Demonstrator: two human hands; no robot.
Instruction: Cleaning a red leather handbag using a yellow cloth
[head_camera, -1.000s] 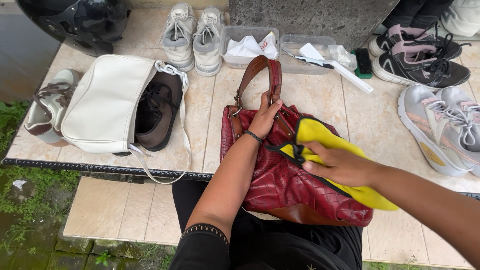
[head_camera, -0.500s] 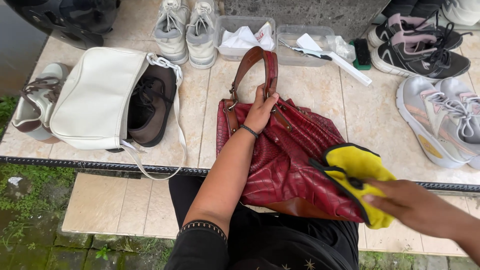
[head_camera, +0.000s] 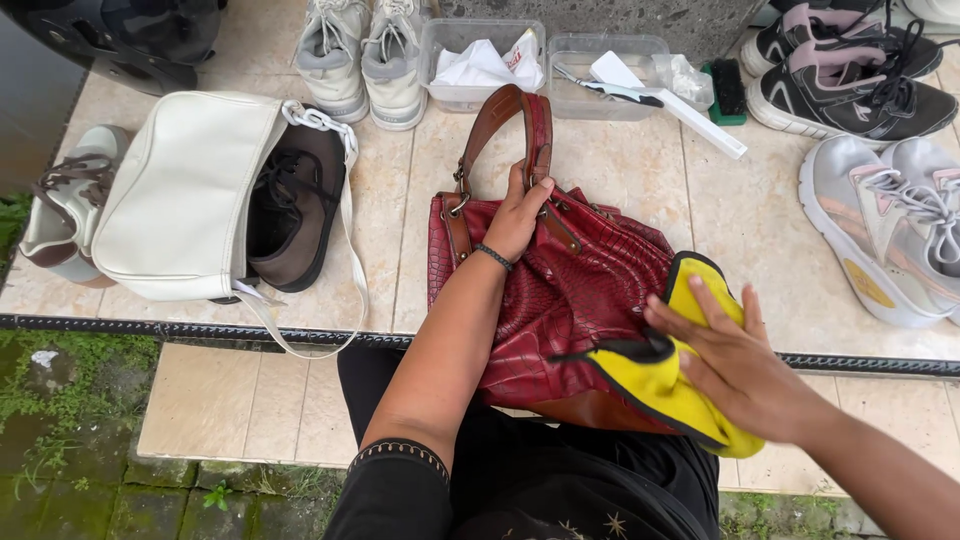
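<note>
A dark red textured handbag with brown straps leans from my lap onto the tiled ledge. My left hand grips its upper edge by the strap base. My right hand presses a yellow cloth with black trim against the bag's lower right side.
A white shoulder bag lies at left over a brown shoe. White sneakers, two clear plastic tubs, a white brush and several grey and black sneakers line the tiled ledge. A dark helmet sits at the far left.
My right hand with the yellow cloth slid from the bag's upper middle down to its lower right, then back slightly up the side. My left hand stayed on the bag's top.
</note>
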